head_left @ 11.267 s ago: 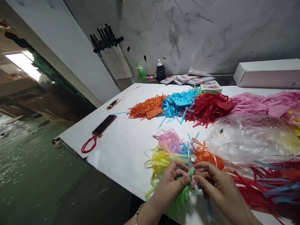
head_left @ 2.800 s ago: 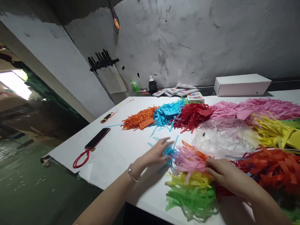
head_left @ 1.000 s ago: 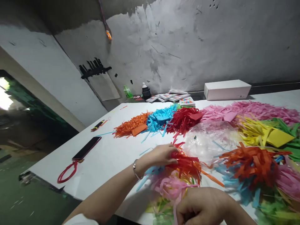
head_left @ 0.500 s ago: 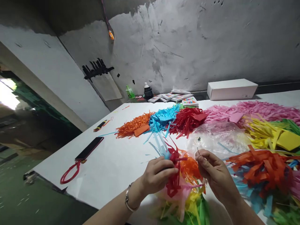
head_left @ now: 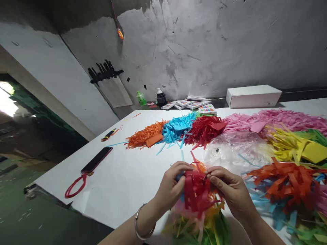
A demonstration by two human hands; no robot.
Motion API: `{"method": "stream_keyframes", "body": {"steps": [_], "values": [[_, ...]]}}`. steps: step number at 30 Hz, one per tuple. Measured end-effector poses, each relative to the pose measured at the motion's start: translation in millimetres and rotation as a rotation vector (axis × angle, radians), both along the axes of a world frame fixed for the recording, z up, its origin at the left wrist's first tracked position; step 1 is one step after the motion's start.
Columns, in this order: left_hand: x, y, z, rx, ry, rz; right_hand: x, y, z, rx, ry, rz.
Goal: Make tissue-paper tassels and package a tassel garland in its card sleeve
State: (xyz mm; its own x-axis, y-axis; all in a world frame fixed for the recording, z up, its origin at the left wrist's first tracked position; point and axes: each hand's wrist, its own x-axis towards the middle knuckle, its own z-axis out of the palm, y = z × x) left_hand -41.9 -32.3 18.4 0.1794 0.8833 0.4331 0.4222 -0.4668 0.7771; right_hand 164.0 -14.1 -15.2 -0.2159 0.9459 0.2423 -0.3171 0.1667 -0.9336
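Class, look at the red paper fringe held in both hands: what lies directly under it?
Under the red paper fringe hang pink, yellow and green fringes, in one bundle. Left hand and right hand cover its sides; how the layers join is hidden.

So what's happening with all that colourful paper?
A person sits at a white table and holds a bunch of fringed paper strips in both hands. The left hand grips the bunch from the side, and the right hand pinches at its red top. Heaps of cut paper lie behind: an orange pile, a blue pile, a red pile and a pink pile. A phone lies off to the left.
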Motion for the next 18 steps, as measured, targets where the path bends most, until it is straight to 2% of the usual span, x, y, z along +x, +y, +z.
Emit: {"method": "stream_keyframes", "body": {"steps": [2, 4, 6, 7, 11, 14, 18], "values": [[3, 2, 7.5, -0.195, -0.055, -0.025, -2, 0, -1.4, 0.008, -0.011, 0.011], [9, 4, 9.0, -0.391, -0.081, -0.183, -2, -1, -1.6, 0.020, -0.028, 0.020], [16, 4, 5.2, -0.504, -0.131, -0.291, -2, -2, -1.2, 0.034, -0.034, 0.002], [19, 4, 2.4, -0.522, -0.174, -0.279, -2, -2, -1.0, 0.049, -0.049, -0.033], [23, 3, -6.5, -0.535, -0.351, -0.089, 0, -4, -2.1, 0.105, -0.181, -0.207], [21, 2, -9.0, -0.514, -0.382, -0.044, -1, -9, -5.1, 0.177, -0.325, -0.184], [19, 2, -12.0, -0.415, -0.302, 0.054, -4, -13, -7.6, 0.322, -0.480, -0.168]]}}
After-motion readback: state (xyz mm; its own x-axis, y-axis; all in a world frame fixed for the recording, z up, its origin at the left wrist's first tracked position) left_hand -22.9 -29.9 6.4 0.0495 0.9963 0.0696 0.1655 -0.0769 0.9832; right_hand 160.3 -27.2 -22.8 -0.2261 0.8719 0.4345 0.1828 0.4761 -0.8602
